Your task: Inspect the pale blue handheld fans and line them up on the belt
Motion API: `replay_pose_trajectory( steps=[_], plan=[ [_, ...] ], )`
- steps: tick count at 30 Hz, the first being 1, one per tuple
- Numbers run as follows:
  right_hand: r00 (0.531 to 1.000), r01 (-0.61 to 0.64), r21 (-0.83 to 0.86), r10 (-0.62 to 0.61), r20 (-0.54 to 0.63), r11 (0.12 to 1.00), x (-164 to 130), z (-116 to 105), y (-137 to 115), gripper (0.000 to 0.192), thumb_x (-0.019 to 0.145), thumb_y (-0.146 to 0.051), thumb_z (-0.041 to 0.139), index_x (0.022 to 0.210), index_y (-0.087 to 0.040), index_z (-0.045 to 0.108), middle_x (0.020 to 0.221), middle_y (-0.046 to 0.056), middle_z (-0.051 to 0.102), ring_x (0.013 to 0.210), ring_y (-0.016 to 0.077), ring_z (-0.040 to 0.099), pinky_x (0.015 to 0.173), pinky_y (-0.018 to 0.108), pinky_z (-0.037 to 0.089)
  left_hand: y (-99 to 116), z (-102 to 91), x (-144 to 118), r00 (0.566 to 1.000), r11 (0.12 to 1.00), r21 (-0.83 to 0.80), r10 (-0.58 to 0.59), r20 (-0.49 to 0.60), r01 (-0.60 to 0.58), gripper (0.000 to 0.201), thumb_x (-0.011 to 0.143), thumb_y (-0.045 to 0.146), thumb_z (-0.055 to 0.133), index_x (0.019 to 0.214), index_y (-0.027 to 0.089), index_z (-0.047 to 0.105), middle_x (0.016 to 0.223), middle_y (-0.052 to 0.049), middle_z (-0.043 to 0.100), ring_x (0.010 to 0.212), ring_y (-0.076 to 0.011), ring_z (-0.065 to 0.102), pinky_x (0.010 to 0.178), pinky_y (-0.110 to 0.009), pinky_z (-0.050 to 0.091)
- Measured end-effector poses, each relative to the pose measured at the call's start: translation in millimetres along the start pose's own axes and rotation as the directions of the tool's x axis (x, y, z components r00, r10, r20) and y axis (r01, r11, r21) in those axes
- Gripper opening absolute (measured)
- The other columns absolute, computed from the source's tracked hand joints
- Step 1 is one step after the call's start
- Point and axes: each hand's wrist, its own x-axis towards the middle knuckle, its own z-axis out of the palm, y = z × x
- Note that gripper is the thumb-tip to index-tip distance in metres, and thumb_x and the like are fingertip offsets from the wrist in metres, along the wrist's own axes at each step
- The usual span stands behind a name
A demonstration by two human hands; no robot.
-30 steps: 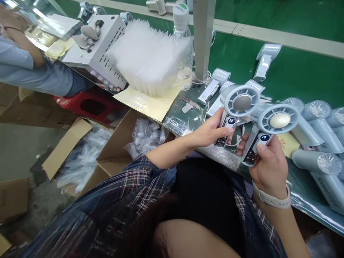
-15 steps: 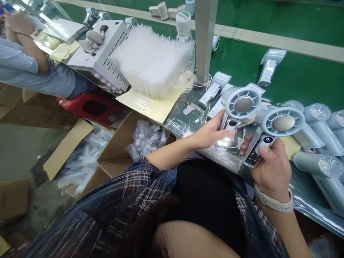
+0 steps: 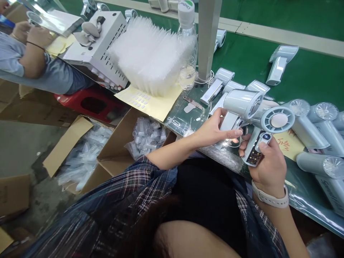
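My left hand [image 3: 215, 130] grips the handle of a pale grey handheld fan [image 3: 240, 104], whose round head is turned sideways, away from me. My right hand [image 3: 267, 166], with a white wristband, grips a second fan [image 3: 278, 120] by its handle; its round grille faces me and a small lit display with digits shows under my thumb. Both fans are held just above the near edge of the green workbench [image 3: 252, 61], side by side and almost touching.
Several more fans [image 3: 309, 125] lie in a row at right, others [image 3: 281, 62] farther back. A stack of clear plastic trays [image 3: 150, 53], a water bottle [image 3: 186, 46], a metal post [image 3: 208, 36] and a sticker sheet [image 3: 150, 102] stand at left. Open cartons [image 3: 120, 147] sit on the floor. Another person [image 3: 32, 68] sits far left.
My left hand has rotated its fan so the grille and display no longer face me. The right fan's display digits have changed. Both hands stay in about the same place.
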Motion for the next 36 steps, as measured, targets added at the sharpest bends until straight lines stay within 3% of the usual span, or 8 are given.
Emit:
replay_pose_trajectory(
  steps=[6,10,17,21,26,29,32,36],
  plan=[
    [0.999,-0.005,-0.012,0.004,-0.051,1.0,-2.1,2.8,-2.3,0.024,0.078,-0.035,0.079,0.098,-0.023,0.076,0.091,0.006,0.075,0.071,0.0215,0.065,0.054,0.033,0.053,2.0,0.5,5.6,0.99,0.964,-0.266,0.012,0.14,0.026,0.069,0.084,0.077,0.08,0.112,0.024,0.045,0.087,0.0,0.072,0.061,-0.0184,0.071,0.054,-0.03,0.053],
    [1.0,0.016,0.004,-0.016,-0.014,1.0,-6.4,3.8,-4.5,0.025,0.079,-0.037,0.079,0.1,-0.025,0.077,0.095,0.007,0.075,0.076,0.0245,0.066,0.059,0.039,0.059,3.1,-0.9,6.8,0.964,0.951,-0.295,-0.016,0.267,0.098,0.063,0.087,0.081,0.066,0.1,0.021,0.054,0.077,-0.002,0.067,0.053,-0.0184,0.066,0.047,-0.032,0.049],
    [0.994,0.112,-0.059,-0.111,0.009,0.992,-13.6,-3.0,-0.1,0.025,0.085,-0.035,0.081,0.107,-0.026,0.074,0.101,0.008,0.077,0.084,0.029,0.073,0.07,0.047,0.065,7.8,3.3,2.3,0.931,0.916,-0.338,-0.088,0.355,0.215,0.064,0.08,0.079,0.066,0.107,0.022,0.057,0.074,0.001,0.064,0.044,-0.0153,0.059,0.04,-0.03,0.042],
    [0.991,0.124,-0.03,-0.123,0.043,0.992,-14.4,-7.7,0.5,0.023,0.086,-0.036,0.08,0.107,-0.027,0.073,0.1,0.007,0.079,0.074,0.0262,0.07,0.06,0.043,0.061,5.1,5.5,3.9,0.929,0.931,-0.322,-0.043,0.367,0.17,0.065,0.082,0.078,0.066,0.112,0.021,0.056,0.077,0.0,0.066,0.048,-0.0186,0.064,0.043,-0.031,0.047],
    [0.992,0.122,0.043,-0.12,-0.044,0.992,-9.1,-14.6,-1.2,0.023,0.083,-0.032,0.08,0.104,-0.027,0.07,0.087,0.005,0.077,0.064,0.0229,0.066,0.049,0.034,0.051,1.9,2.0,5.3,0.971,0.965,-0.248,-0.022,0.237,0.082,0.07,0.081,0.063,0.08,0.127,0.025,0.043,0.106,-0.009,0.079,0.084,-0.0293,0.083,0.069,-0.039,0.065],
    [0.999,0.001,0.151,-0.007,0.034,0.988,-5.8,-17.5,-3.3,0.032,0.091,-0.054,0.077,0.103,-0.025,0.074,0.085,0.008,0.076,0.067,0.025,0.069,0.045,0.033,0.05,4.9,-1.3,2.3,0.98,0.988,-0.142,-0.026,0.198,0.055,0.066,0.088,0.056,0.085,0.127,0.026,0.042,0.117,-0.009,0.08,0.097,-0.0277,0.084,0.081,-0.039,0.066],
    [0.999,-0.054,0.179,0.051,0.019,0.982,-6.0,-14.5,-6.9,0.052,0.094,-0.073,0.076,0.104,-0.022,0.082,0.101,0.011,0.08,0.09,0.029,0.077,0.066,0.041,0.067,12.3,-1.5,-3.2,0.98,0.998,-0.044,-0.035,0.195,0.044,0.064,0.092,0.061,0.086,0.124,0.024,0.045,0.111,-0.007,0.079,0.095,-0.0224,0.082,0.08,-0.032,0.063],
    [0.998,-0.053,0.181,0.048,0.029,0.982,-11.8,-7.2,-13.7,0.042,0.089,-0.065,0.086,0.108,-0.027,0.085,0.117,0.007,0.082,0.108,0.0299,0.078,0.095,0.048,0.07,25.9,-0.1,-12.3,0.975,0.997,-0.041,-0.051,0.219,0.061,0.068,0.087,0.062,0.092,0.123,0.024,0.047,0.107,-0.006,0.08,0.092,-0.0216,0.082,0.08,-0.032,0.062]
  ],
)
